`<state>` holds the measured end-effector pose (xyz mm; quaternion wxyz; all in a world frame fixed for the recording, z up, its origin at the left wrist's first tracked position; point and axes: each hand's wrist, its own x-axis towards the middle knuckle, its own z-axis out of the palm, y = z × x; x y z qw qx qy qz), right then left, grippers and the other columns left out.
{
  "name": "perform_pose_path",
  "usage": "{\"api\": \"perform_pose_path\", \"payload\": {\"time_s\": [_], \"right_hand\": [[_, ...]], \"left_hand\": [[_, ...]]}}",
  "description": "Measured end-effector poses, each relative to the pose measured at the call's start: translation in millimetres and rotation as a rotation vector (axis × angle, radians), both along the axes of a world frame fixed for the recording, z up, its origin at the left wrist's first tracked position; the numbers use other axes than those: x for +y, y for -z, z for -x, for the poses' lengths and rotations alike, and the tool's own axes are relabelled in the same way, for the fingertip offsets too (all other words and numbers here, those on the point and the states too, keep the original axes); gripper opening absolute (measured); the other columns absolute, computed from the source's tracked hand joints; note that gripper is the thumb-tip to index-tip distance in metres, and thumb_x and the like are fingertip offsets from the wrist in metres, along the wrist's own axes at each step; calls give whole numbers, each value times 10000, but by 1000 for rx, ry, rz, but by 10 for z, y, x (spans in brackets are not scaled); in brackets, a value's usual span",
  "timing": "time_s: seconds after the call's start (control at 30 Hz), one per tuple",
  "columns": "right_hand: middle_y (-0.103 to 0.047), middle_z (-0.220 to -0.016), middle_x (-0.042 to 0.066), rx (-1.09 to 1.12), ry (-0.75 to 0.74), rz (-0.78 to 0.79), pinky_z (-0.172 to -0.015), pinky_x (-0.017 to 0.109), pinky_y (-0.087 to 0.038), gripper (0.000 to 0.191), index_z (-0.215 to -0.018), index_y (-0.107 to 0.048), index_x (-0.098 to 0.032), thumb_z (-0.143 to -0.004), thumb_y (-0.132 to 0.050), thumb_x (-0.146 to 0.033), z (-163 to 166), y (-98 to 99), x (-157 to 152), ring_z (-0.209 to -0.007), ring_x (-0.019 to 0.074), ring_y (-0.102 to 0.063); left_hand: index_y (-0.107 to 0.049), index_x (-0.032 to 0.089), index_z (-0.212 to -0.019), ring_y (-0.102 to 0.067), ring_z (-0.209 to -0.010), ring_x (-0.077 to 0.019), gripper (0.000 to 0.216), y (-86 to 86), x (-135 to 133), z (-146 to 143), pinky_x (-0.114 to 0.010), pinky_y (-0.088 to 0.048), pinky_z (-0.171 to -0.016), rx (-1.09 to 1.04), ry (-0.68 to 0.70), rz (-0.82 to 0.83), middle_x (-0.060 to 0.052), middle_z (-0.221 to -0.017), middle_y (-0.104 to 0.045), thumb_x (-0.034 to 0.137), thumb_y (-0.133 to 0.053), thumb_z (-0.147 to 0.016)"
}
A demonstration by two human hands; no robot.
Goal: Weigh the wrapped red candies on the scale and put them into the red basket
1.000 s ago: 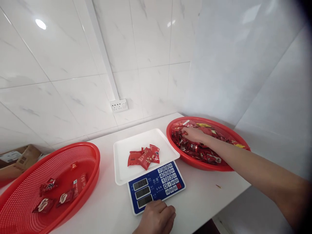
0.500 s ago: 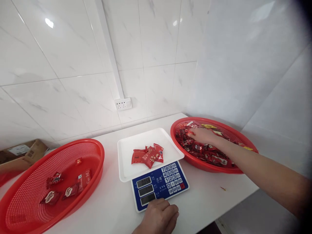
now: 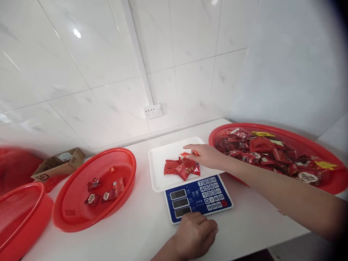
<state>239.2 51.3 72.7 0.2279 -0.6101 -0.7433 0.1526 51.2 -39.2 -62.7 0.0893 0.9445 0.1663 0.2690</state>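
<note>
My right hand (image 3: 206, 154) reaches over the white scale tray (image 3: 163, 159), fingers pinched on a small red candy packet (image 3: 195, 153) just above the pile of red packets (image 3: 181, 168) lying on the tray. My left hand (image 3: 195, 235) rests curled into a loose fist on the white table, touching the front edge of the blue scale (image 3: 198, 197); nothing shows in it. The full red basket of candy (image 3: 274, 152) stands to the right, behind my right forearm.
A red mesh basket (image 3: 95, 188) holding several packets sits left of the scale. Another red basket (image 3: 21, 214) is at the far left, with a cardboard box (image 3: 58, 163) behind. A wall socket (image 3: 152, 111) is on the tiled wall. The table edge runs bottom right.
My right hand left the full basket on the right and moved left over the scale tray with a packet. The view swung right. My left hand stayed by the scale.
</note>
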Motion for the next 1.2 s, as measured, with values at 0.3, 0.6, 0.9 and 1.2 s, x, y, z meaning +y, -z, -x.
{"api": "perform_pose_path", "payload": {"time_s": [0.3, 0.6, 0.9, 1.2], "right_hand": [[-661, -838, 6, 166, 56, 49, -759, 314, -498, 475, -1236, -561, -270, -837, -464, -511, -278, 71, -545, -771, 195, -630], [-604, -1198, 43, 342, 173, 262, -911, 309, -487, 482, -1172, -569, -259, -746, -618, -479, -728, 751, -1190, -1062, 229, -579], [-580, -613, 15, 501, 249, 293, -423, 239, -441, 498, -812, -629, -212, -647, -613, -682, -574, 610, -1181, -485, 121, -485], [-513, -512, -5, 458, 236, 186, -384, 228, -383, 544, -777, -639, -222, -654, -564, -747, -523, 568, -1206, -460, 121, -452]], "left_hand": [[-601, 177, -845, -562, -517, -124, 178, 3, 1, 3, -235, -404, -481, -17, 15, -41, 0, -602, -618, 245, -446, -900], [-616, 184, -894, -605, -582, -115, 209, 19, -10, -20, -220, -438, -515, 78, 54, 1, 10, -638, -639, 270, -427, -914], [-616, 181, -901, -612, -593, -115, 219, 8, -5, -10, -221, -449, -534, 106, 53, 14, 6, -649, -648, 268, -416, -919], [-621, 179, -888, -586, -562, -120, 204, 12, -5, -7, -228, -427, -502, 51, 44, -11, 10, -628, -634, 267, -438, -907]]}}
